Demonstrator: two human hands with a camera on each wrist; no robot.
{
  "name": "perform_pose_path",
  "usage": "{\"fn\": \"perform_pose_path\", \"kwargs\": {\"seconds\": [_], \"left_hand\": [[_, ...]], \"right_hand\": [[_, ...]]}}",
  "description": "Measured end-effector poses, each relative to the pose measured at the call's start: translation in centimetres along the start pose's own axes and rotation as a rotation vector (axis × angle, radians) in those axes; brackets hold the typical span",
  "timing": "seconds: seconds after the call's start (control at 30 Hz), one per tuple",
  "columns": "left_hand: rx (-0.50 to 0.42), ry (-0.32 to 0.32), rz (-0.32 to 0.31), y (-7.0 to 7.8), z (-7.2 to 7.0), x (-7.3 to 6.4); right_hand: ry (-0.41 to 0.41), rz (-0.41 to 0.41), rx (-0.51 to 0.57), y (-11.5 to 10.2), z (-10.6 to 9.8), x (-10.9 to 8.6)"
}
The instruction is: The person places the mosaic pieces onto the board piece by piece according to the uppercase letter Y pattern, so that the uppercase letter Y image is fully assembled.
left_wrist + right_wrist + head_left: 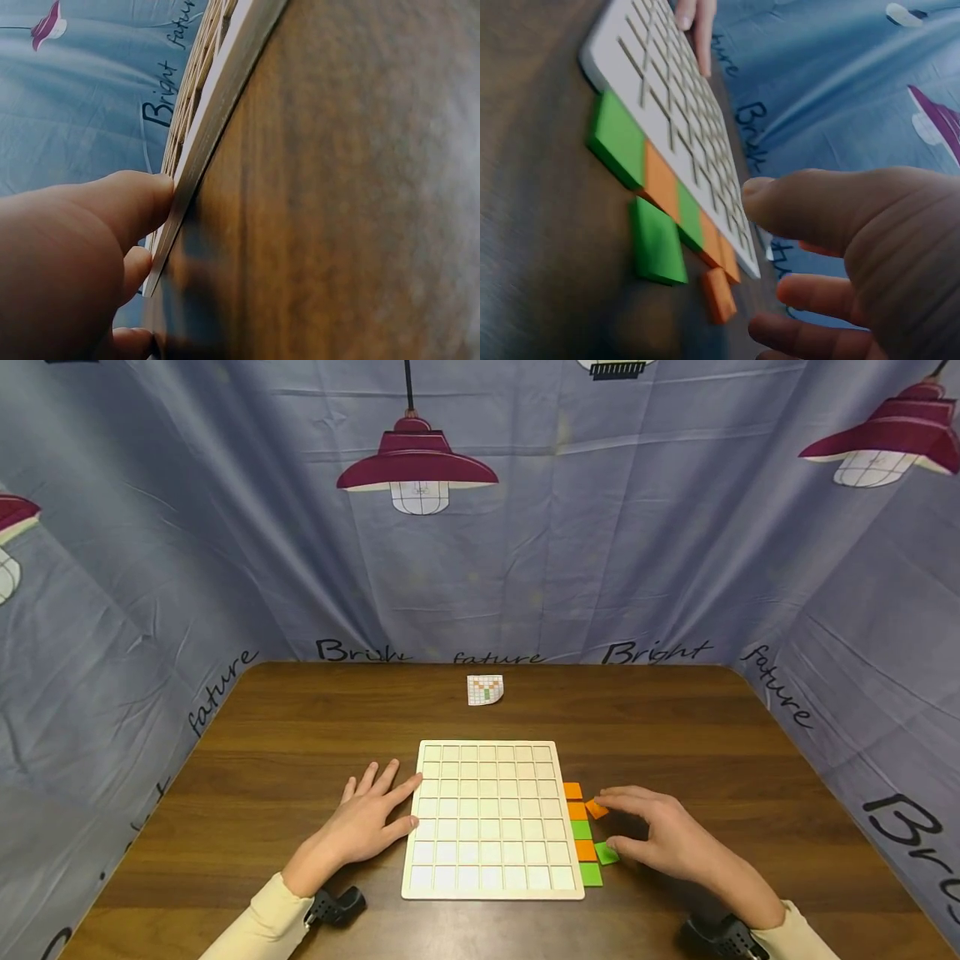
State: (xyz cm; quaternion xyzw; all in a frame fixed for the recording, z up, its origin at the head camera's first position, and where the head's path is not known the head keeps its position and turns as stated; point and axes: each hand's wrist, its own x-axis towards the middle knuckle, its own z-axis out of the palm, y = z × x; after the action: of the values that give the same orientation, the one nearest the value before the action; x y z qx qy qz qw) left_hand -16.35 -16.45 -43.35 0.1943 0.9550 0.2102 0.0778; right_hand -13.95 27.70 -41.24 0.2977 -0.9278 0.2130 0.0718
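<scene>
A pale wooden grid board (489, 807) lies flat on the table. My left hand (358, 825) rests at its left side, fingers spread and straight; in the left wrist view, the thumb (142, 196) touches the board's edge. Along the right edge runs a column of several orange and green square tiles (581, 830). Beside that column lie a loose orange tile (597, 808), turned askew, and a loose green tile (607, 853). My right hand (663, 833) is over these two, thumb and fingers apart. The right wrist view shows nothing between them; the green tile (656, 244) lies on the table.
A small paper card (485, 690) with a coloured grid pattern lies behind the board, its corner curled. The brown wooden table (300, 718) is bordered by a blue-grey curtain (480, 585) printed with lamps and lettering. Each wrist wears a black band.
</scene>
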Motion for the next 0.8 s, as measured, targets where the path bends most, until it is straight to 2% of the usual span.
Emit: {"fn": "perform_pose_path", "kwargs": {"seconds": [0.2,0.33,0.57,0.8], "left_hand": [[-0.003,-0.009,0.005,-0.1,-0.2,-0.3],[0.01,-0.009,-0.001,-0.3,-0.3,-0.5],[0.007,-0.009,0.01,0.0,-0.2,0.0],[0.014,-0.004,0.0,0.2,0.0,0.1]], "right_hand": [[-0.04,-0.068,0.052,-0.6,1.1,-0.6],[-0.078,-0.079,0.082,-0.9,1.6,-0.7],[-0.079,-0.079,0.066,-0.6,1.7,-0.7],[-0.064,-0.115,0.036,-0.6,1.7,-0.7]]}}
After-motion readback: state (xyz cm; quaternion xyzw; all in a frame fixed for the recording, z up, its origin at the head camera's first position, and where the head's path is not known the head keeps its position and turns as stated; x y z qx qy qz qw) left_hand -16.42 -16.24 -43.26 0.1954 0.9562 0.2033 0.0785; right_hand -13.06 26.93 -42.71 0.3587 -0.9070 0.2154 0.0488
